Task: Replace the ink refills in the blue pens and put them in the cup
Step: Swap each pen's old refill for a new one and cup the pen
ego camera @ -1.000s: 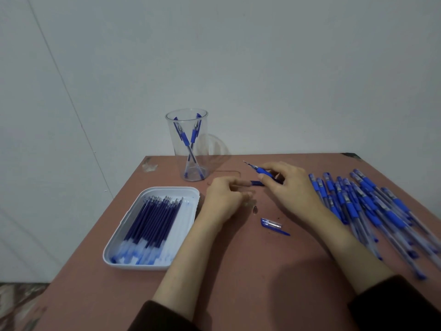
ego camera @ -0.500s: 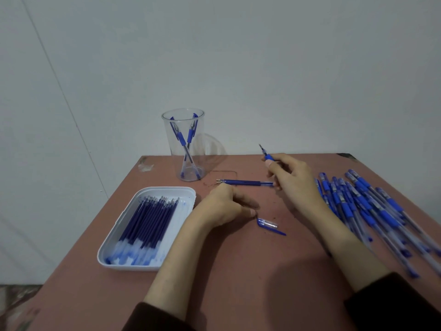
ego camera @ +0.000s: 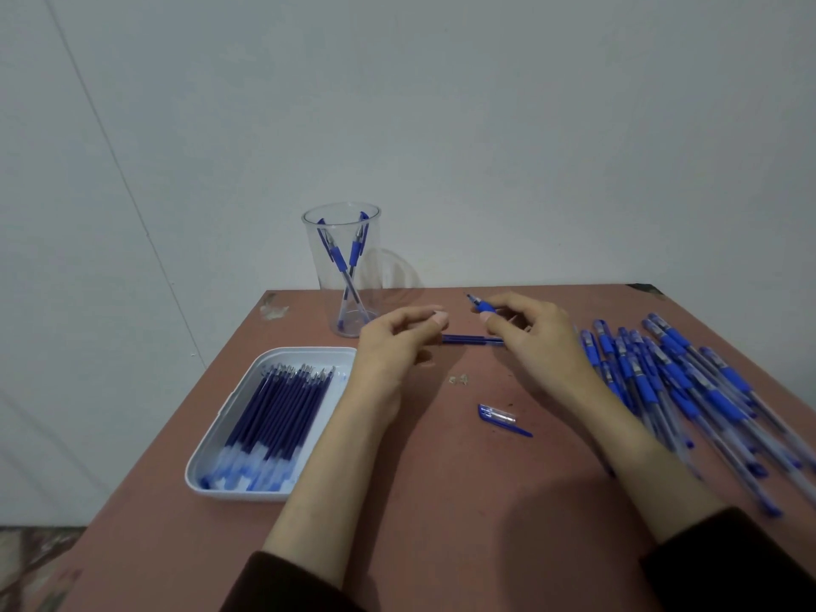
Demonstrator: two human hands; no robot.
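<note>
Head view: right hand [ego camera: 534, 342] pinching pen front [ego camera: 484, 306] by blue grip, 12 o'clock.
Left hand [ego camera: 388, 346]: curled at refill [ego camera: 472, 340] end; gripping or merely touching, cannot tell.
Cup [ego camera: 322, 267]: 11 o'clock, two pens inside.
Risk: refill probably rolling into tray [ego camera: 309, 350] at 8 o'clock, mixing with fresh ones.
Change: left hand lifted from beside cap [ego camera: 499, 415].

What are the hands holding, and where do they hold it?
The right hand pinches a short blue plastic pen front piece by its blue rubber sleeve. The left hand seems to hold nothing.
</note>
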